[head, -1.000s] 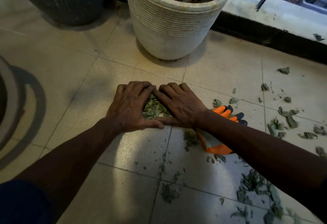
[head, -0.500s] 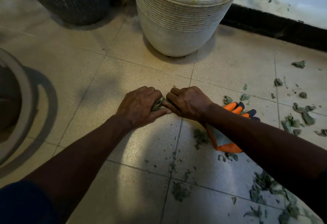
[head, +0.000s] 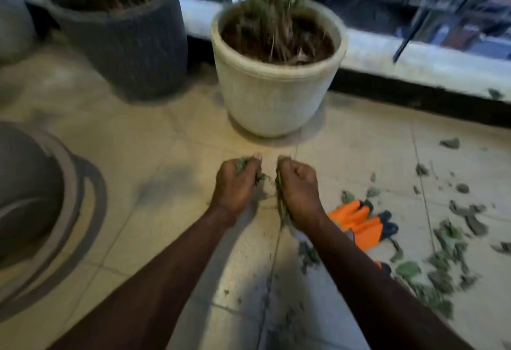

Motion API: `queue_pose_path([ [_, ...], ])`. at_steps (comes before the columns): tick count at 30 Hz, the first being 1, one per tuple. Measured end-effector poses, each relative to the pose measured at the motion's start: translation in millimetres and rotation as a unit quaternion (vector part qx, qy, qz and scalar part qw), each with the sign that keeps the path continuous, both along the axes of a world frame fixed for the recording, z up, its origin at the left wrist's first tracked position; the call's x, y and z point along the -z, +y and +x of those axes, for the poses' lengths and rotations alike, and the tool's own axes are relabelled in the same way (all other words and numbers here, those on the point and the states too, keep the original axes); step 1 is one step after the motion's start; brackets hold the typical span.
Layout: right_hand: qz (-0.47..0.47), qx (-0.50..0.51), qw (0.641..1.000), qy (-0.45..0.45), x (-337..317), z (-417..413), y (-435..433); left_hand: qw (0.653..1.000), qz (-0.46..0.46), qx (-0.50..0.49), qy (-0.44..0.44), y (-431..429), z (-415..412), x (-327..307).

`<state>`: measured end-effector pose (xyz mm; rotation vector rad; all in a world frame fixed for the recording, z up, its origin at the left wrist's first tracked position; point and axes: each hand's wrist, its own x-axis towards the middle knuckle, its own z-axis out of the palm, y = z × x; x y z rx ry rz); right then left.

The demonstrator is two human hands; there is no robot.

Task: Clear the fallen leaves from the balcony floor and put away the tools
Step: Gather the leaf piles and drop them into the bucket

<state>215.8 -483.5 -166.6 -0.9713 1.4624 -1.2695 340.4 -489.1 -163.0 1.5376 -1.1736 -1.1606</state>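
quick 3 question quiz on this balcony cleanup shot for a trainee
1. True or false: the left hand and the right hand each grip leaves.
2. The orange gloves lie: A) on the hands B) on the floor by the right forearm C) in a pot
3. Fill in: most loose leaves on the floor lie on the person's ___ side.
Key: 1 true; 2 B; 3 right

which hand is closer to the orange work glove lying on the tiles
Right. The right hand, gripping dried green leaves, is just up and left of the orange work glove; the left hand, also gripping leaves, is farther left, beyond the right hand.
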Motion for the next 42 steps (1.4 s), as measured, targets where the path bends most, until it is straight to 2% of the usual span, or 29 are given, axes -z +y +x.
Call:
queue_pose_path([
  [3,-0.006,0.027,0.994,-0.103,-58.3,3.7,13.3,0.987,0.025,-0.002,0.158,-2.8,-26.6,-56.3],
  [6,0.001,0.104,0.973,-0.206,-122.0,-16.7,37.1,0.969,0.039,0.023,0.244,10.5,-64.4,-110.1],
  [9,-0.021,0.201,0.951,-0.234,-183.1,-59.3,60.0,0.947,0.087,0.032,0.308,39.0,-122.3,-163.9],
  [11,-0.052,0.296,0.924,-0.236,-219.8,-85.4,73.6,0.943,0.094,0.039,0.316,55.4,-162.1,-202.3],
  [15,-0.138,0.461,0.849,-0.218,-309.7,-159.6,116.5,0.944,0.049,0.13,0.299,98.4,-243.1,-303.0],
  [20,-0.215,0.584,0.737,-0.265,-372.6,-260.2,210.2,0.922,0.002,0.296,0.249,182.8,-348.4,-381.2],
  [25,-0.228,0.694,0.625,-0.275,-387.2,-353.5,308.4,0.882,0.001,0.422,0.208,275.4,-455.0,-396.6],
  [29,-0.211,0.768,0.566,-0.214,-358.9,-395.0,369.9,0.845,-0.008,0.516,0.143,336.7,-510.7,-370.6],
  [34,-0.199,0.812,0.508,-0.208,-324.6,-424.6,445.4,0.798,0.03,0.593,0.104,412.2,-553.6,-332.5],
  [42,-0.136,0.89,0.42,-0.116,-313.2,-459.6,598.2,0.722,0.085,0.677,0.113,564.8,-598.4,-312.8],
])
